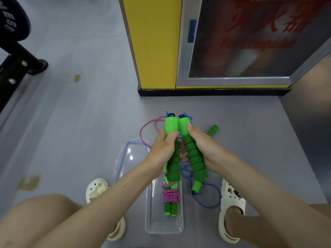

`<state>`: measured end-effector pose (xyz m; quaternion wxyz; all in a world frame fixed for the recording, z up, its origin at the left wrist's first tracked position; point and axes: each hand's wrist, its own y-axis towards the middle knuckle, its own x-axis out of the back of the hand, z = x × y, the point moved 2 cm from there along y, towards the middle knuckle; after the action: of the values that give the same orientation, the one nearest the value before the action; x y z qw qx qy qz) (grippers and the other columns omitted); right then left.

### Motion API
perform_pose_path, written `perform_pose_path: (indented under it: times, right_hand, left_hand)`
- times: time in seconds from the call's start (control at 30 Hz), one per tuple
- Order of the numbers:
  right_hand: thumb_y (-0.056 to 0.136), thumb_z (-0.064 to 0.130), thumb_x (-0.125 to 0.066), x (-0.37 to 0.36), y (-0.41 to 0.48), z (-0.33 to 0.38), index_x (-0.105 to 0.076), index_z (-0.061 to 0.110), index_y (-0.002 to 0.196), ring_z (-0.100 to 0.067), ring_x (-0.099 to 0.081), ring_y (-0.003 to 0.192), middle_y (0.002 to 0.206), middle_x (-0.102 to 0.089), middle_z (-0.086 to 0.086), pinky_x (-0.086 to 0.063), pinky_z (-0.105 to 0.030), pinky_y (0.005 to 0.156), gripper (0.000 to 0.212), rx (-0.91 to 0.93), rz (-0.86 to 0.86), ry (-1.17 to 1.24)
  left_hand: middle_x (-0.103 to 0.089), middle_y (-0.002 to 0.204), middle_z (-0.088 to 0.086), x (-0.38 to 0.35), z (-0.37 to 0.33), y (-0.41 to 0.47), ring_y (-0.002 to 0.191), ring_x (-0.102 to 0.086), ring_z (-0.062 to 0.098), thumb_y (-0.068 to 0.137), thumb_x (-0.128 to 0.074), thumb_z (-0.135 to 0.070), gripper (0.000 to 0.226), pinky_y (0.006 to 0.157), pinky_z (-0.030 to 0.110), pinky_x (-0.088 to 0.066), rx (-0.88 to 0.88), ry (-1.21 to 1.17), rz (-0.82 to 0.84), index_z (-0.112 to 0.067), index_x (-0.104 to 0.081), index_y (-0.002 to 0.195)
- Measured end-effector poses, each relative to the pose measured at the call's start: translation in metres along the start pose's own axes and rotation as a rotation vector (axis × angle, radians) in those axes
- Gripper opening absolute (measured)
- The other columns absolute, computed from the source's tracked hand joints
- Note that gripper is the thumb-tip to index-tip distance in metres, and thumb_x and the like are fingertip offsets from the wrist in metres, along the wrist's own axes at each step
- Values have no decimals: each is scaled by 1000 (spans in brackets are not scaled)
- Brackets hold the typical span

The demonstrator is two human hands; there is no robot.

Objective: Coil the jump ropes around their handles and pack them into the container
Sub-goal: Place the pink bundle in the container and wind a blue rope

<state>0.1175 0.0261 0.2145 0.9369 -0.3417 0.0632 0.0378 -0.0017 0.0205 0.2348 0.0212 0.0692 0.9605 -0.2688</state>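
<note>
The blue jump rope's two green handles are held above the floor, over the far end of the container: the left handle [171, 126] is gripped by the left hand [163, 149], the right handle [194, 156] by the right hand [203, 146], each with fingers curled around the foam. The long axes run away from the person, black-capped ends farthest. The caps almost touch, and the near ends spread apart, the right handle tilting outward. The blue cord [212, 198] hangs loose in open loops on the floor beside the container, so coiling of this rope is judged not yet begun. One bundle [170, 196], two green handles bound with pink cord, already lies lengthwise in the clear container [163, 230] between the feet. A second pink cord [148, 130] lies uncoiled on the floor beyond, with a spare green handle [213, 130] near it. The transparent lid [129, 158] rests just left of the container. Estimated status: one rope packed, two remaining.
</note>
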Motion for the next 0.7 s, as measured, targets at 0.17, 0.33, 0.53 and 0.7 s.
perform_pose_path:
  times: [0.17,0.33,0.53,0.7]
  right_hand:
    - [100,27,-44,0,5,3,-54,4,126,-31,-65,104,116,-65,-19,-55,-42,81,36,-23,83,219]
    - [100,24,-43,2,3,6,-55,5,127,-34,-61,113,121,-63,-21,-55,-45,84,35,-43,129,308]
    - [97,11,-48,-3,1,6,-50,-1,129,-33,-63,107,123,-60,-25,-56,-40,83,34,-9,144,347]
    - [92,2,-54,-4,5,1,-51,-5,126,-33,-63,108,118,-63,-24,-53,-43,87,35,-16,57,382]
  left_hand:
    - [-61,87,4,-5,6,3,76,-59,14,97,-46,-18,12,68,29,-52,-38,61,23,-23,-54,90]
    - [-66,97,0,1,13,9,84,-62,12,97,-52,-21,14,70,27,-52,37,12,81,-24,-55,110]
    - [-67,91,3,5,13,8,83,-66,11,81,-70,1,35,72,25,-56,-59,24,219,-19,-58,106]
    - [-61,108,11,5,21,11,100,-64,22,69,-81,-1,70,77,27,-57,-87,205,84,-12,-37,122]
